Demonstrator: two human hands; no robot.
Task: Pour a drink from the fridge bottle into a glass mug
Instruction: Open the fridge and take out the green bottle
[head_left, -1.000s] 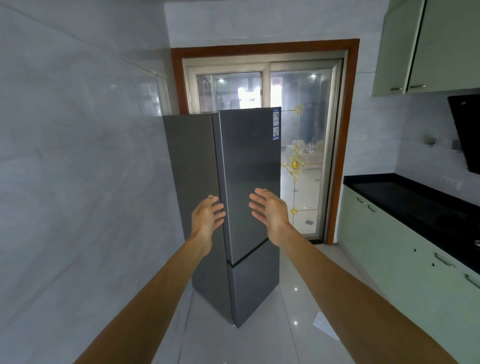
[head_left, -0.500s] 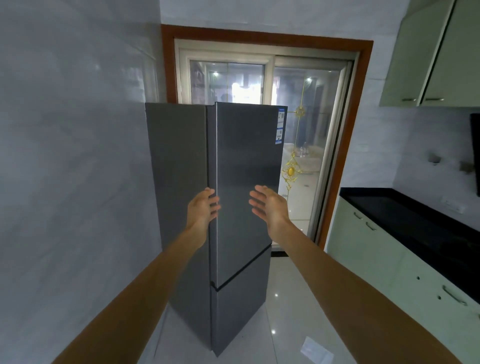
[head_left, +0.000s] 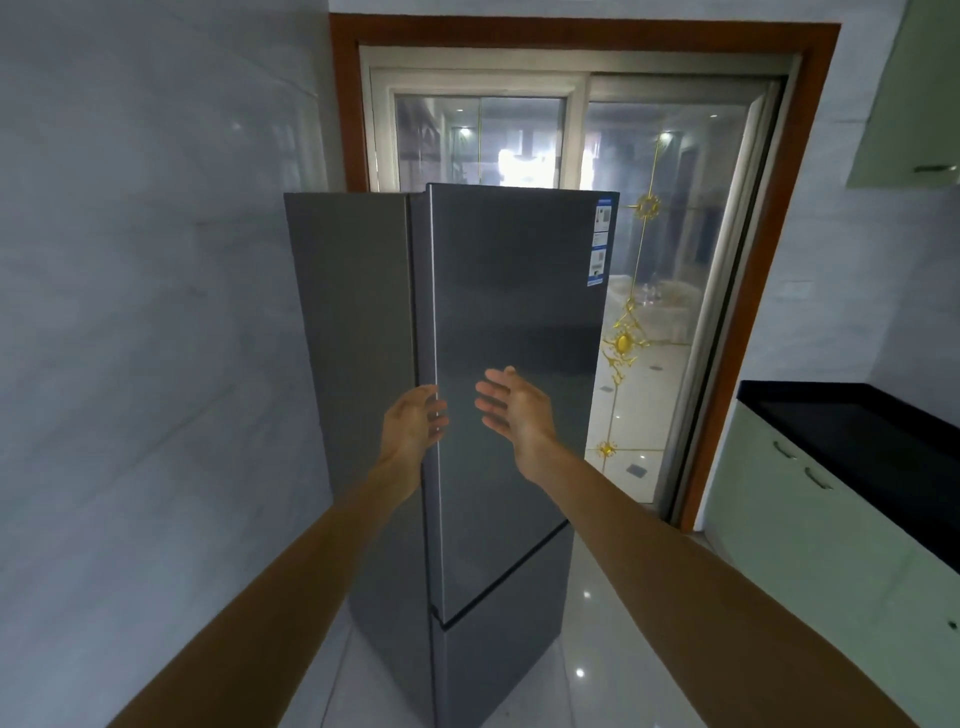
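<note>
While the fridge (head_left: 514, 312) is seen shut by the left wall (head_left: 156, 312), the left hand (head_left: 413, 428) is held loosely curved at its door edge (head_left: 434, 312), the right hand (head_left: 514, 410) spread before it, nothing grasped; the corner stickers (head_left: 600, 244) cannot be read.

A glossy pale tiled floor (head_left: 613, 670) carries a tall dark grey two-door fridge (head_left: 514, 291), upright and close to the grey left wall (head_left: 130, 364), perhaps touching it. Pale green base cabinets (head_left: 810, 545) at the right bear a black worktop (head_left: 852, 436).
</note>
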